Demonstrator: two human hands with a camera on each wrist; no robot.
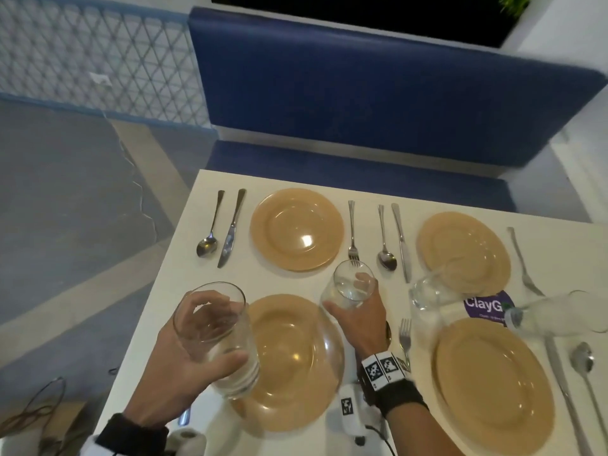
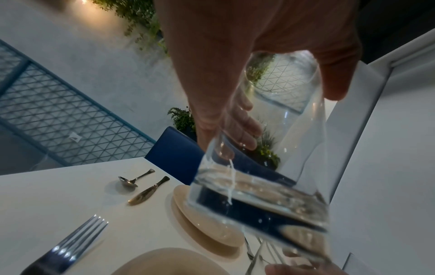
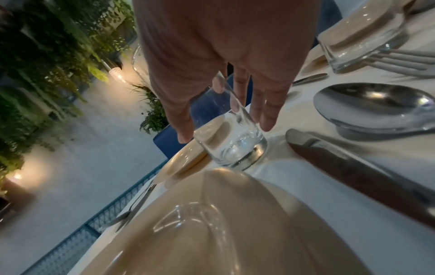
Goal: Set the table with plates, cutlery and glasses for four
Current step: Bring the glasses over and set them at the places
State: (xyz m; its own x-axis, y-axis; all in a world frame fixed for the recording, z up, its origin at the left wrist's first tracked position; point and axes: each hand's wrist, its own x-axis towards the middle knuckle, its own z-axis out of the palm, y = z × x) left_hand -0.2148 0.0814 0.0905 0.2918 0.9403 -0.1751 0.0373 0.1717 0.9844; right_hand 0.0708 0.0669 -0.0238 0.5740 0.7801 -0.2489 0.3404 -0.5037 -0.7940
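Four tan plates lie on the white table [image 1: 171, 291]: far left [image 1: 296, 228], near left [image 1: 296, 360], far right [image 1: 464, 248], near right [image 1: 493, 376]. My left hand [image 1: 220, 330] grips a clear glass [image 1: 237, 373], tilted in the air over the near left plate's left rim; the left wrist view shows this hand [image 2: 289, 109] round that glass [image 2: 259, 195]. My right hand [image 1: 345, 292] holds a second glass [image 1: 348, 274] between the two left plates, by a fork [image 1: 353, 235]. In the right wrist view the hand [image 3: 224, 133] has thumb and fingers either side of this glass [image 3: 235, 148], whose base is at the tabletop.
Two more glasses [image 1: 427, 291] [image 1: 556, 315] are near the right plates, beside a purple sticker [image 1: 487, 306]. Spoons, knives and forks flank each plate. A blue bench [image 1: 362, 93] runs along the far side. White devices with cables [image 1: 350, 413] sit at the near edge.
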